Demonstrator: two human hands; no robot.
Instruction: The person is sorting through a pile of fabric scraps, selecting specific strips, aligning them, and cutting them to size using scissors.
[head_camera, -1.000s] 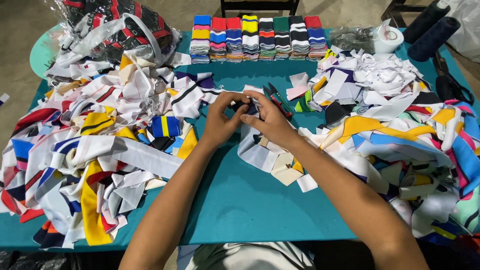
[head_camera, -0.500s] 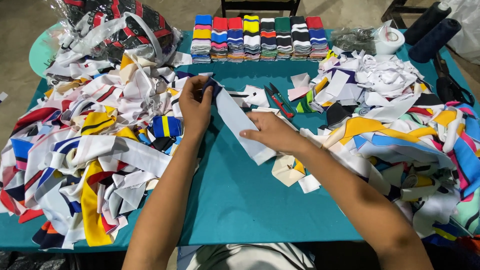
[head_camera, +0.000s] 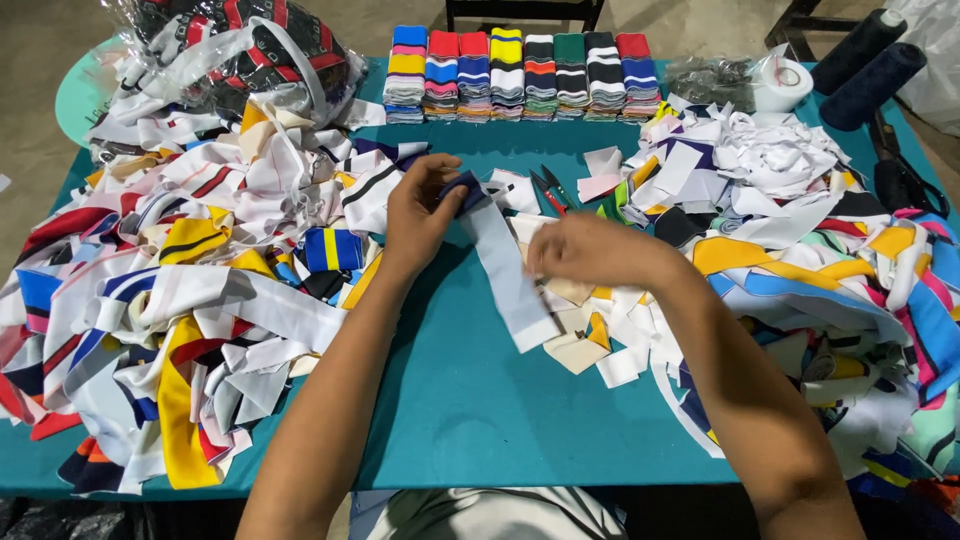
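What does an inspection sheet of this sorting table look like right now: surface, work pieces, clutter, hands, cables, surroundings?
Surface: teal table, bare only in the middle strip.
Job's things: white fabric strip with a dark blue end, lying slantwise on the table, top end pinched by the left hand.
Clutter: heaps of mixed coloured strips at left and right; row of folded striped stacks along the far edge; small red-handled snips; clear bag of strips; white tape roll; two dark thread cones.
Hands: left hand grips the strip's blue end; right hand over the small offcuts, blurred.
Cables: nothing seen.
Surroundings: concrete floor, chair legs behind the table.
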